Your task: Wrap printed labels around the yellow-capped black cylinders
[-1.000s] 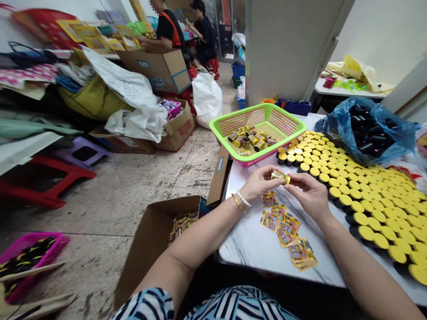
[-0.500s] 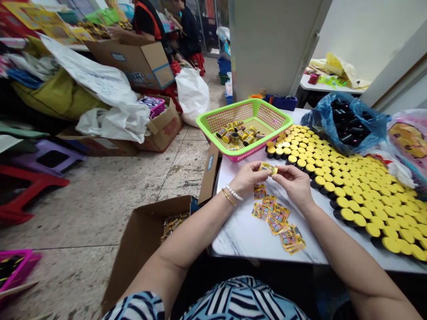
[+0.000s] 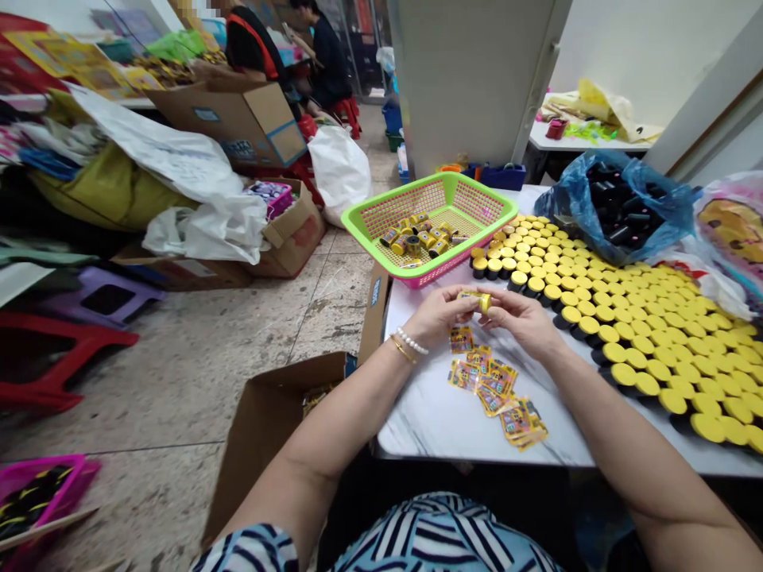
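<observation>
My left hand (image 3: 438, 314) and my right hand (image 3: 517, 319) meet over the white table (image 3: 441, 421), both pinched on one small yellow-capped tube (image 3: 475, 299) with a yellow label round it. Just below the hands several loose yellow sticker labels (image 3: 494, 389) lie on the table. To the right stand several rows of yellow-capped black tubes (image 3: 632, 318). Behind the hands a green basket (image 3: 477, 199) holds several labelled tubes (image 3: 417, 234).
A blue bag of black tubes (image 3: 620, 206) sits at the back right. An open cardboard box (image 3: 268, 429) stands on the floor left of the table. Boxes, bags and stools (image 3: 60, 349) crowd the left. Two other people (image 3: 286, 48) sit far back.
My hands stay together on the tube, turning it slightly. The view has swung a little to the right.
</observation>
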{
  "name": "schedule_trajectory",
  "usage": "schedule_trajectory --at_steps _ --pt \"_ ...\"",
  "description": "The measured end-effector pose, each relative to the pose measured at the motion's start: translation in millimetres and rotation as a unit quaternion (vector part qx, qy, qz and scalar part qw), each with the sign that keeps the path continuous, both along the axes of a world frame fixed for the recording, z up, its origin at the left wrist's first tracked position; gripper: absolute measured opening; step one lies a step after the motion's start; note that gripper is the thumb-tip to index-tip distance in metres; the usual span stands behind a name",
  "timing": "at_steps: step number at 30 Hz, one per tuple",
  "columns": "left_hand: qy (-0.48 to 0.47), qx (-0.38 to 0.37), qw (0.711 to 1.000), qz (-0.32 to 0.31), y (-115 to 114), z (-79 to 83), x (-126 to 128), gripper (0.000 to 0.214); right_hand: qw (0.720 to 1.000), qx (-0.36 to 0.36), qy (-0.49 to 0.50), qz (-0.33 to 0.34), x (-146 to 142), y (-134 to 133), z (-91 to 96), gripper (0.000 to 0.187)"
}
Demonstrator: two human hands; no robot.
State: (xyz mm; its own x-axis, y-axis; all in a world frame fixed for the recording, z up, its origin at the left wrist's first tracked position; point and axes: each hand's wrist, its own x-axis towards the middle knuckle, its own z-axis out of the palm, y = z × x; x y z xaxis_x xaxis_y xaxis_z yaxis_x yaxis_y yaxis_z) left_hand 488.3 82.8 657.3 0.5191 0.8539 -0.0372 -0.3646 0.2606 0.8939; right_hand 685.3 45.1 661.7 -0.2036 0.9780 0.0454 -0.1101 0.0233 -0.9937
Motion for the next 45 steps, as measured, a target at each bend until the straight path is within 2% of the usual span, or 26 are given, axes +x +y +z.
schedule_trajectory --at_steps 2,5,8,12,15,17,20,22,25,30,35,37,40,42,45 --pt "-0.021 -0.034 0.999 -0.019 -2 0.9 2 0.048 1.0 0.002 -0.009 0.002 5 1 -0.6 0.039" --pt "-0.024 -0.04 0.998 -0.048 -4 2.3 2 0.048 0.999 0.025 0.019 -0.042 3 0 -5.8 0.027" --pt "-0.018 -0.04 0.998 -0.05 -4 2.2 2 0.049 0.995 0.059 0.004 -0.08 -2 -4 -8.0 0.025" --pt "-0.008 -0.048 0.998 -0.03 -5 0.5 4 0.051 0.986 0.125 -0.061 -0.09 -6 -6 -2.8 0.033" --pt "-0.027 -0.074 0.996 -0.038 -5 0.3 5 0.053 0.972 0.187 -0.084 -0.118 -8 -8 0.2 0.019" --pt "-0.047 -0.092 0.993 -0.051 -4 0.0 5 0.052 0.97 0.192 -0.063 -0.134 -9 -9 0.5 0.015" --pt "-0.053 -0.102 0.991 -0.064 -2 -1.2 5 0.051 0.973 0.183 -0.035 -0.139 -10 -9 -0.4 0.013" --pt "-0.043 -0.111 0.991 -0.056 -2 -1.4 5 0.05 0.969 0.201 -0.059 -0.132 -9 -8 -1.0 0.015" --pt "-0.033 -0.125 0.991 -0.043 -4 1.6 5 0.046 0.954 0.241 -0.118 -0.129 -7 -8 -1.5 0.018" --pt "-0.056 -0.153 0.984 -0.076 -6 8.3 3 0.033 0.928 0.295 -0.147 -0.173 -3 -9 -0.7 0.011" --pt "-0.016 -0.149 0.987 -0.06 -5 4.2 6 0.046 0.902 0.334 -0.233 -0.14 -1 -8 2.7 0.025" --pt "-0.012 -0.147 0.988 -0.054 -4 0.9 8 0.048 0.898 0.333 -0.255 -0.131 -3 -9 2.6 0.033" --pt "0.0 -0.146 0.988 -0.044 -2 -3.6 9 0.054 0.908 0.297 -0.27 -0.117 -8 -12 -0.5 0.05" --pt "0.014 -0.139 0.989 -0.039 -2 -5.1 8 0.058 0.911 0.269 -0.289 -0.117 -11 -11 -3.1 0.046" --pt "0.027 -0.12 0.992 -0.033 0 -3.4 5 0.057 0.933 0.199 -0.267 -0.139 -15 2 -0.4 0.035"
